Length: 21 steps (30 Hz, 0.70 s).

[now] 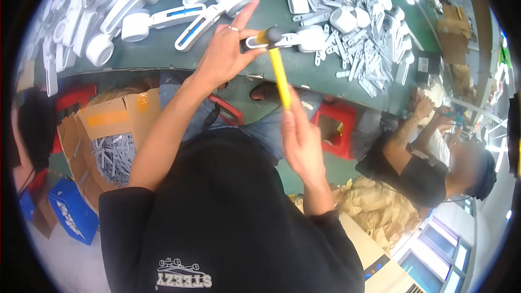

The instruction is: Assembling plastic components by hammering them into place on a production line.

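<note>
My left hand [225, 49], a ring on one finger, pinches the handle end of a white handheld fan body [311, 38] at the table's near edge; its index finger points up and away. The fan's round head lies to the right. Closed around the yellow handle of a hammer [280, 78] is my right hand [302, 146]. The hammer's dark, rounded head is over the fan handle, close to my left fingertips; whether they touch I cannot tell. Beyond my left hand lies another white fan body [198, 27] with a blue strip in its handle.
Many white fan bodies crowd the green table [260, 13] at the far left. Loose grey strips [355, 57] are heaped at right. Below stand a carton [81, 146] of grey strips, a red stool [336, 130] and a blue box [73, 211]. A co-worker [418, 168] sits at right beside crumpled brown paper [374, 206].
</note>
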### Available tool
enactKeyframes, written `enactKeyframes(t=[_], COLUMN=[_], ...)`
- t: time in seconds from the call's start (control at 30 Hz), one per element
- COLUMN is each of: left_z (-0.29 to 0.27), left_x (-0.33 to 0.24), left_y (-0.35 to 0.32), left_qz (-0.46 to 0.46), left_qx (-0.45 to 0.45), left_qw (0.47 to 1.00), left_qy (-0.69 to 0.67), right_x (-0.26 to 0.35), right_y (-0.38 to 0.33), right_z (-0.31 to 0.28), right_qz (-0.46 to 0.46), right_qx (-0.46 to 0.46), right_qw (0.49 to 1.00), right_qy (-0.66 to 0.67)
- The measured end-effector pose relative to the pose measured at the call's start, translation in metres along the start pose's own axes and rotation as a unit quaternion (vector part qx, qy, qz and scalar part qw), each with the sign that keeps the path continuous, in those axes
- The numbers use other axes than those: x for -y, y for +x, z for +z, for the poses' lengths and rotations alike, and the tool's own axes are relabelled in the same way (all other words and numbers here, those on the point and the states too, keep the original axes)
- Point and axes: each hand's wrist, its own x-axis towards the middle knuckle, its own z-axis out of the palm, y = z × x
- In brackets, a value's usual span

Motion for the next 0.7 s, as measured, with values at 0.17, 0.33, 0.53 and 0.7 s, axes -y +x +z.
enactKeyframes(t=[0.17,0.33,0.53,0.7], left_z=[0.002,0.006,0.0,0.002], left_x=[0.016,0.012,0.011,0.013], left_y=[-0.002,0.001,-0.009,0.0], left_qz=[0.231,0.222,0.201,0.216], left_qx=[-0.051,-0.045,-0.032,-0.044], left_qw=[0.965,0.971,0.973,0.971], left_qy=[0.113,0.081,0.106,0.096], right_x=[0.007,-0.008,0.0,-0.018], right_y=[-0.008,-0.015,-0.006,0.011], right_z=[-0.031,-0.015,-0.018,0.0], right_qz=[0.033,0.005,0.033,0.078], right_qx=[-0.112,-0.188,-0.134,-0.068], right_qw=[0.991,0.976,0.989,0.994], right_qy=[0.068,0.108,0.046,-0.015])
